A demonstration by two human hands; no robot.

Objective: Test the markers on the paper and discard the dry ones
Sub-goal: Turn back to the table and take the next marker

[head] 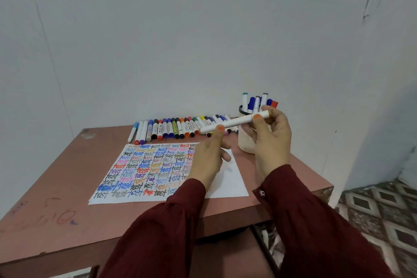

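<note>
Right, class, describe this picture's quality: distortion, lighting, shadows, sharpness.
Head view: the wide lens bows the edges of the table; light is soft and even, with a faint shadow of the left hand on the paper; the white marker looks slightly soft.

Soft, even, slightly cool light is filling the room. The left hand (208,158) is casting only a faint shadow onto the paper (228,185), while deeper shade is pooling under the bench (67,176). The wide lens is bowing the lines on the wall (203,40) toward the edges, and the marker (234,122) is looking slightly smeared.
</note>
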